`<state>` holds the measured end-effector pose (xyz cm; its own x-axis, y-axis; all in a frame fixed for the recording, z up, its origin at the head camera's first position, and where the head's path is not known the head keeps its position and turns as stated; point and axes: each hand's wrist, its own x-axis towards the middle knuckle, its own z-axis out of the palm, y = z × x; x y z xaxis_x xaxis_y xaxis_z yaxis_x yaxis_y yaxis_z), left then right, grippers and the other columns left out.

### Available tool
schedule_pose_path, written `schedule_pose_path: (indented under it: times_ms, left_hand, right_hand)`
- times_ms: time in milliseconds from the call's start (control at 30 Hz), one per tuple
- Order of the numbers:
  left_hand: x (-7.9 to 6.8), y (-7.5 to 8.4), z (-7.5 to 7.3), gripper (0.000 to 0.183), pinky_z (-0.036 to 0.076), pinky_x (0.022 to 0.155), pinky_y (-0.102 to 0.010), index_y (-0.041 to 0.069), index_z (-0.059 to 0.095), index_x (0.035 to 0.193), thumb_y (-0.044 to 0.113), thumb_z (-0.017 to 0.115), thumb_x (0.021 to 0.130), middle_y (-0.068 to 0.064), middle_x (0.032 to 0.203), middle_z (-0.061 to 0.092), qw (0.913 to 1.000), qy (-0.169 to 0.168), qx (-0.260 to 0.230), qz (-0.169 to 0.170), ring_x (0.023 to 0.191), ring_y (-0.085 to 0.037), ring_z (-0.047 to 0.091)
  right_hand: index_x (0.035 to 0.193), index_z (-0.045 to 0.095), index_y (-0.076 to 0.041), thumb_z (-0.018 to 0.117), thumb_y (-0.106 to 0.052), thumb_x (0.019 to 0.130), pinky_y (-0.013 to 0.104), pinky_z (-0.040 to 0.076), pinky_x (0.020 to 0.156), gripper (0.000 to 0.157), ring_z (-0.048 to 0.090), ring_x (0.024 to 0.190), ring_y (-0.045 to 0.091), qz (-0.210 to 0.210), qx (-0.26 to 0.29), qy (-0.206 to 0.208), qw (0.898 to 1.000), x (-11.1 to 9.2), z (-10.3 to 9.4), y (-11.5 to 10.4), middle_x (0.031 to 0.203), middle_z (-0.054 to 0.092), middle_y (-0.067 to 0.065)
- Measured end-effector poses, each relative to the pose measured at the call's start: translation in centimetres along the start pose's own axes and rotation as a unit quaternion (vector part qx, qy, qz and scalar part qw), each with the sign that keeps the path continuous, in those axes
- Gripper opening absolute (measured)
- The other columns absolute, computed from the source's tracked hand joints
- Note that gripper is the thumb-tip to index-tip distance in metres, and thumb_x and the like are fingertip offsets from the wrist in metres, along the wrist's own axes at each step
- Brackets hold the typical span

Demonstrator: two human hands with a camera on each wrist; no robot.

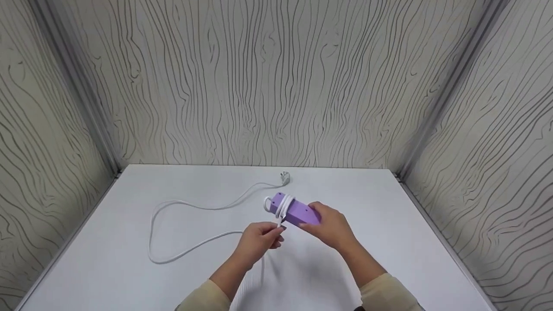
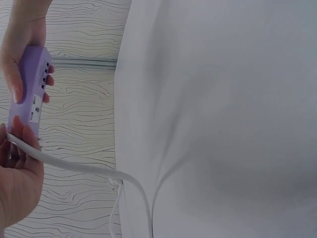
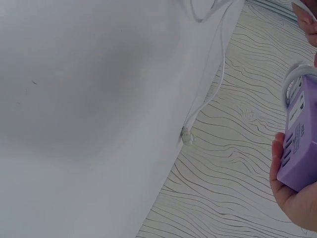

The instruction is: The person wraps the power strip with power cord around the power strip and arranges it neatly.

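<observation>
A purple power strip is held above the white table, tilted. My right hand grips its near right end, thumb on one side and fingers on the other. Sockets and several dark slots show on its face in the right wrist view, where the power strip is closer. White cord is wound around its far left end. My left hand pinches the cord close beside those turns. From the left hand the cord hangs down to the table in the left wrist view.
The loose cord lies in a wide loop over the left of the table. It ends in a plug near the back edge. Wood-patterned panels stand behind and at both sides.
</observation>
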<state>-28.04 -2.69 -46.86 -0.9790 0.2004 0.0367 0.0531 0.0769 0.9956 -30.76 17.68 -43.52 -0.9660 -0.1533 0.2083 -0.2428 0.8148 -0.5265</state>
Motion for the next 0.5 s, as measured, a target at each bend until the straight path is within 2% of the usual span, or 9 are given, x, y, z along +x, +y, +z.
schedule_pose_path:
  times_ms: [133, 267, 500]
  left_hand:
    - [0.2, -0.5, 0.3, 0.019, 0.053, 0.072, -0.031, 0.003, 0.069, 0.098, 0.018, 0.06, 0.088, -0.009, 0.077, 0.064, 0.9994, -0.014, -0.031, 0.006, 0.07, -0.016, 0.062]
    - [0.3, -1.0, 0.0, 0.02, 0.053, 0.074, -0.029, 0.003, 0.069, 0.101, 0.016, 0.06, 0.088, -0.011, 0.082, 0.066, 0.9977, -0.036, -0.044, 0.038, 0.075, -0.018, 0.063]
    - [0.3, -2.0, -1.0, 0.021, 0.052, 0.076, -0.026, 0.003, 0.068, 0.103, 0.015, 0.058, 0.09, -0.011, 0.084, 0.068, 0.9925, -0.061, 0.0, 0.106, 0.077, -0.019, 0.065]
  right_hand:
    - [0.113, 0.058, -0.019, 0.072, -0.043, 0.073, 0.043, 0.048, 0.075, 0.049, 0.057, 0.088, 0.02, -0.001, 0.025, 0.004, 1.0, -0.1, -0.3, -0.3, 0.103, 0.063, 0.0]
    - [0.114, 0.058, -0.02, 0.073, -0.043, 0.072, 0.043, 0.048, 0.076, 0.05, 0.057, 0.09, 0.021, -0.005, 0.04, -0.001, 0.999, -0.2, -0.7, -0.5, 0.104, 0.063, 0.0]
    - [0.113, 0.058, -0.021, 0.073, -0.043, 0.072, 0.043, 0.048, 0.077, 0.049, 0.057, 0.091, 0.02, -0.002, 0.078, -0.011, 0.997, -0.1, -1.6, -0.4, 0.104, 0.062, 0.0]
